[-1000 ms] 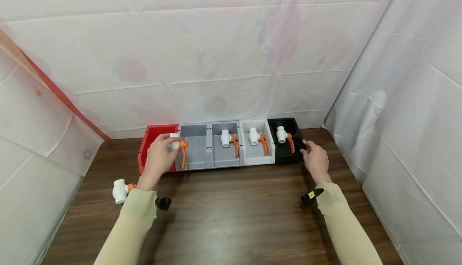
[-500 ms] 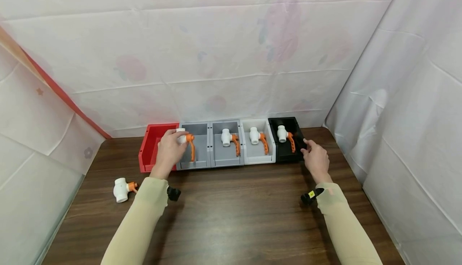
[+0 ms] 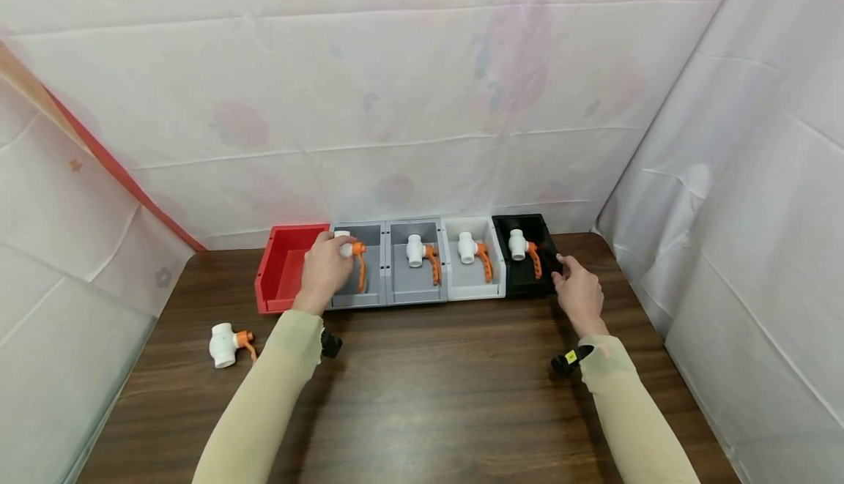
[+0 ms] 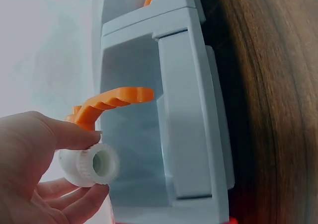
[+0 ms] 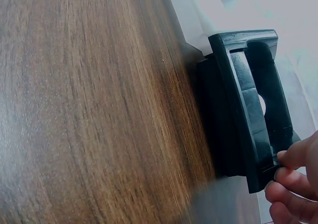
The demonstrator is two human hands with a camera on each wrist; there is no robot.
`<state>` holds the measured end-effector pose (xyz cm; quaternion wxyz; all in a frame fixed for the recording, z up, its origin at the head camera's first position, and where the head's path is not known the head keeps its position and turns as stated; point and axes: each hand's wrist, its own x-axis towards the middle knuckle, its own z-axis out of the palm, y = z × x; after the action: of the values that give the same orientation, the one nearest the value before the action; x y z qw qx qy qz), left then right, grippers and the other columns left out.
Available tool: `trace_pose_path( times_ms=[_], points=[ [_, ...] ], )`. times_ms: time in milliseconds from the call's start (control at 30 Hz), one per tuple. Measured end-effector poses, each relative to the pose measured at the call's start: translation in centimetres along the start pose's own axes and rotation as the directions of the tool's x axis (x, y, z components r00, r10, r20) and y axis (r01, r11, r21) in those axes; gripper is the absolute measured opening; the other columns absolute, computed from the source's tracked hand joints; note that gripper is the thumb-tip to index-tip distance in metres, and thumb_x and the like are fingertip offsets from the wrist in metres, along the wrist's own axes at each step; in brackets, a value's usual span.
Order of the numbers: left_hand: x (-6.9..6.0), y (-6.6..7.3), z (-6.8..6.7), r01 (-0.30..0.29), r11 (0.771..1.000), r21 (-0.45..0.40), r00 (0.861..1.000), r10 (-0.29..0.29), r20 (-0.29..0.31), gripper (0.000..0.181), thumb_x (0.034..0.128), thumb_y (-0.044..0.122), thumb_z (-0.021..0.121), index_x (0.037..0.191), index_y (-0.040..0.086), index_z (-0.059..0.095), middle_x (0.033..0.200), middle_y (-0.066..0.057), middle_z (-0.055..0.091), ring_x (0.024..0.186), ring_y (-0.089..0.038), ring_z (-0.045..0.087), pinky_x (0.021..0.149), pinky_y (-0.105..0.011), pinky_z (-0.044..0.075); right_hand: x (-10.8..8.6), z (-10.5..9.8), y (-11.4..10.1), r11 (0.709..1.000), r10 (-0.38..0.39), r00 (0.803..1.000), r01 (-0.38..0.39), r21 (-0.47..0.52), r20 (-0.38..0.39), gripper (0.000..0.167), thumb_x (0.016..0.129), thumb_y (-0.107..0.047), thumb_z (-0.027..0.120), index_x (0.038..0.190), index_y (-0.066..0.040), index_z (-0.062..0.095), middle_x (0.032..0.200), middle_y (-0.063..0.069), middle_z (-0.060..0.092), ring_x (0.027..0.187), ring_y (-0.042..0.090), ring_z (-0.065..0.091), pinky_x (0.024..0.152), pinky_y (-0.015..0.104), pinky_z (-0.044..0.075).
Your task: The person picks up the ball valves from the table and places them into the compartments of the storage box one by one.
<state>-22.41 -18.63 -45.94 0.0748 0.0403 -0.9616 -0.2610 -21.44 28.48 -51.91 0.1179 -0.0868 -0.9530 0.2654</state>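
My left hand (image 3: 326, 272) pinches a white ball valve (image 4: 82, 167) with an orange lever handle. It holds the valve over the left grey bin (image 4: 186, 114), with the lever pointing toward the bin's front in the head view. At the row's right end my right hand (image 3: 580, 295) pinches the side wall of the black bin (image 5: 243, 119), thumb inside and fingers outside. A valve (image 3: 517, 245) lies in that black bin. Similar valves lie in the second grey bin (image 3: 414, 296) and the white bin (image 3: 475, 291), one in each.
The red bin (image 3: 280, 275) stands at the left end of the row, with nothing seen in it. Another white and orange valve (image 3: 223, 345) lies on the wooden table (image 3: 422, 403) at the left. A white cloth (image 3: 409, 88) hangs behind the bins and along the sides.
My left hand has carried the valve rightward from over the red bin's edge to over the left grey bin. My right hand has stayed on the black bin.
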Motion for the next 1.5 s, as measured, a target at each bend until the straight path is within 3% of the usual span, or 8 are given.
trace_pose_path(
  times_ms=[367,567,867,1100,1267,1500],
  points=[
    [1.0,0.5,1.7,-0.01,1.0,0.022,1.0,0.009,0.017,0.036,0.0864,0.012,0.07,0.122,0.011,0.07,0.128,-0.021,0.052,0.1,-0.041,0.057,0.07,-0.048,0.057,0.2,-0.1,0.1,1.0,-0.007,1.0,0.007,-0.001,0.007,0.034,0.098,-0.024,0.064,0.131,-0.016,0.063,0.087,0.006,0.064,0.06,0.026,0.055,0.051,0.039,0.04],
    [1.6,0.4,2.8,-0.022,0.998,0.055,0.999,0.021,0.027,0.037,0.0873,0.01,0.064,0.123,0.008,0.069,0.12,-0.023,0.054,0.1,-0.039,0.056,0.076,-0.051,0.054,0.1,0.0,0.0,1.0,-0.004,1.0,0.004,0.001,0.007,0.034,0.098,-0.023,0.064,0.132,-0.016,0.062,0.087,0.007,0.064,0.06,0.027,0.054,0.051,0.039,0.04],
    [1.8,0.2,3.9,0.028,0.998,0.051,0.996,-0.033,0.086,0.038,0.0893,0.008,0.061,0.127,0.007,0.067,0.118,-0.021,0.054,0.096,-0.036,0.055,0.079,-0.048,0.052,0.2,0.3,-0.2,1.0,-0.011,1.0,0.011,0.009,0.011,0.034,0.098,-0.021,0.064,0.131,-0.015,0.062,0.087,0.008,0.063,0.059,0.026,0.053,0.051,0.039,0.039],
    [2.6,-0.3,5.2,0.002,0.995,0.101,0.996,-0.011,0.083,0.035,0.0898,0.009,0.06,0.124,0.007,0.068,0.115,-0.022,0.057,0.097,-0.038,0.057,0.081,-0.05,0.051,0.2,0.3,-0.3,1.0,-0.014,1.0,0.014,0.006,0.012,0.034,0.098,-0.021,0.065,0.132,-0.016,0.062,0.086,0.007,0.062,0.058,0.026,0.052,0.05,0.039,0.038],
    [2.9,-0.2,5.6,0.039,0.993,0.111,0.994,-0.05,0.1,0.037,0.0897,0.008,0.06,0.126,0.009,0.067,0.116,-0.022,0.057,0.098,-0.04,0.058,0.081,-0.052,0.052,0.2,0.2,-0.3,1.0,-0.015,1.0,0.015,0.007,0.013,0.035,0.098,-0.021,0.065,0.132,-0.016,0.062,0.086,0.006,0.062,0.059,0.026,0.053,0.051,0.039,0.038],
    [3.2,-0.3,6.0,0.046,0.993,0.111,0.994,-0.056,0.091,0.037,0.0913,0.007,0.059,0.127,0.011,0.068,0.113,-0.021,0.062,0.096,-0.039,0.061,0.075,-0.051,0.054,0.2,0.1,-0.2,1.0,-0.015,1.0,0.014,0.008,0.013,0.036,0.098,-0.021,0.065,0.133,-0.016,0.062,0.087,0.007,0.063,0.06,0.026,0.053,0.051,0.039,0.039]
  ],
)
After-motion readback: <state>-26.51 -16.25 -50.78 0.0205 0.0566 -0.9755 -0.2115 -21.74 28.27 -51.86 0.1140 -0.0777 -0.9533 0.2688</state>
